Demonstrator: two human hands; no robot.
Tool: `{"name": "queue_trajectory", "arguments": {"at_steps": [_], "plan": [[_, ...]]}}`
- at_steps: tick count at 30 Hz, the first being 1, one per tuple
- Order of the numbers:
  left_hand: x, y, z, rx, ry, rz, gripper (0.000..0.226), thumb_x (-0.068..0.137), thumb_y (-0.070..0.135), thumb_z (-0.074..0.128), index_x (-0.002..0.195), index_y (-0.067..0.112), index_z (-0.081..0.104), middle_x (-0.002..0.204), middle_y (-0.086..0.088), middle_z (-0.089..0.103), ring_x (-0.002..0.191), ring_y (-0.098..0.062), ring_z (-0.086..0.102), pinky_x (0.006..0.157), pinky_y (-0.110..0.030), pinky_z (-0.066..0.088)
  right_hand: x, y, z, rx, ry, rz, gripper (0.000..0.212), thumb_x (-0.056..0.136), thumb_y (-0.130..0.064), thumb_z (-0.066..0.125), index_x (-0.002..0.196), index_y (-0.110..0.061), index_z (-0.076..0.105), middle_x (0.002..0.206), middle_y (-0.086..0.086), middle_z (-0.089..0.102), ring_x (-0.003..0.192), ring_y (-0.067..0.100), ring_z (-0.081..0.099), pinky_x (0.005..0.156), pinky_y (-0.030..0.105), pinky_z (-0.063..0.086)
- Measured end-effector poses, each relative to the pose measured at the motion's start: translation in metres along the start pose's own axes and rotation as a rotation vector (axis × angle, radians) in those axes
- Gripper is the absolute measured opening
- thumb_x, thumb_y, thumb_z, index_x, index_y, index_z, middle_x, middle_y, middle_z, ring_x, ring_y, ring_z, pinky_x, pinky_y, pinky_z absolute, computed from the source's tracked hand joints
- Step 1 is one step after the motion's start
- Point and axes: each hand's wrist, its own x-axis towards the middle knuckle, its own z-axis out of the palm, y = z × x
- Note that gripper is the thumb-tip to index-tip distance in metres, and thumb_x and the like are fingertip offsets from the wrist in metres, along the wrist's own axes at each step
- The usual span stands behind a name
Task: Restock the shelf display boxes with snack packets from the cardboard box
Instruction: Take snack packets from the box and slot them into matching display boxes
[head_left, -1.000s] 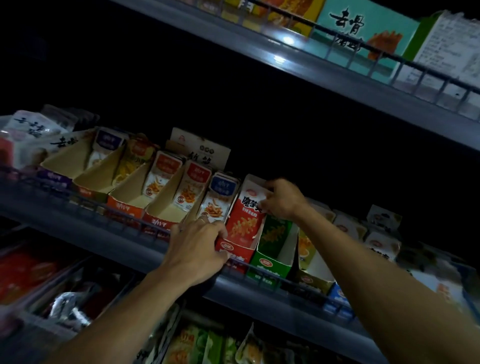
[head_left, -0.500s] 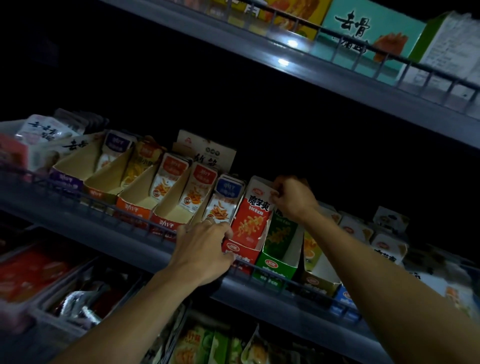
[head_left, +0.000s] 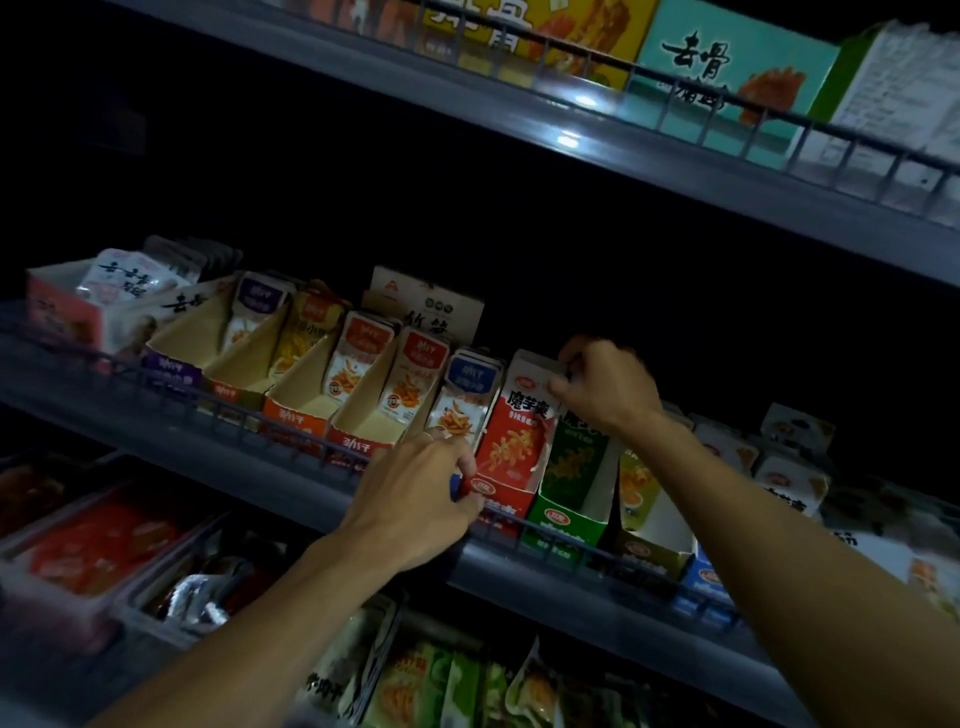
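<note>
Grey metal shelf (head_left: 291, 483) with a wire front rail, dim and cut off at both sides. Standing on it, red cardboard display box (head_left: 511, 457) packed with red snack packets (head_left: 524, 415), wedged between a blue-topped packet row and a green display box (head_left: 569, 499); open dark room only above. Left hand (head_left: 415, 499) pinching the red box's lower front corner at the rail. Right hand (head_left: 605, 389) closed on the packets' top edge, fingertips blurred.

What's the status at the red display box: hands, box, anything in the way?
Left hand grips red display box at its low front. Right hand pinches its top back edge. Green display box touching on its right; nothing blocking.
</note>
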Motion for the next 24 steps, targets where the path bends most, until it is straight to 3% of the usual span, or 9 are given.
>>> {"name": "queue_trajectory", "arguments": {"at_steps": [3, 8, 16, 20, 24], "plan": [[-0.020, -0.008, -0.015, -0.005, -0.046, -0.040, 0.017, 0.087, 0.039, 0.070, 0.092, 0.034, 0.055, 0.100, 0.016, 0.054, 0.098, -0.007, 0.057, 0.076, -0.024, 0.044, -0.010, -0.030, -0.010, 0.072, 0.004, -0.093, 0.036, 0.086, -0.038, 0.068, 0.117, -0.020, 0.062, 0.113, 0.002, 0.064, 0.100, 0.022, 0.062, 0.079, 0.039, 0.055], [-0.070, -0.038, -0.047, 0.013, -0.086, -0.166, 0.024, 0.083, 0.040, 0.073, 0.074, 0.035, 0.051, 0.079, 0.019, 0.058, 0.077, 0.001, 0.057, 0.070, -0.024, 0.052, -0.034, -0.105, -0.016, 0.193, -0.107, -0.288, 0.027, 0.083, -0.036, 0.069, 0.103, -0.019, 0.064, 0.091, -0.005, 0.055, 0.083, 0.017, 0.058, 0.072, 0.037, 0.051], [-0.181, -0.102, -0.096, 0.110, -0.046, -0.397, 0.015, 0.078, 0.041, 0.070, 0.077, 0.033, 0.057, 0.072, 0.019, 0.061, 0.074, 0.000, 0.058, 0.073, -0.030, 0.053, -0.084, -0.238, 0.021, 0.343, -0.437, -0.543, 0.030, 0.080, -0.040, 0.073, 0.101, -0.022, 0.063, 0.093, -0.003, 0.064, 0.089, 0.019, 0.064, 0.076, 0.035, 0.053], [-0.246, -0.134, -0.114, 0.161, -0.059, -0.487, 0.015, 0.084, 0.040, 0.066, 0.084, 0.035, 0.052, 0.080, 0.018, 0.057, 0.078, -0.003, 0.056, 0.076, -0.028, 0.051, -0.113, -0.302, 0.042, 0.420, -0.540, -0.664, 0.037, 0.083, -0.042, 0.073, 0.112, -0.021, 0.064, 0.097, -0.006, 0.063, 0.091, 0.014, 0.063, 0.080, 0.034, 0.053], [-0.308, -0.160, -0.126, 0.217, -0.021, -0.598, 0.012, 0.089, 0.043, 0.064, 0.094, 0.036, 0.055, 0.087, 0.019, 0.056, 0.083, -0.004, 0.056, 0.075, -0.022, 0.049, -0.144, -0.364, 0.065, 0.490, -0.594, -0.740, 0.028, 0.080, -0.038, 0.075, 0.102, -0.023, 0.066, 0.088, -0.012, 0.062, 0.088, 0.012, 0.063, 0.078, 0.030, 0.051]]}}
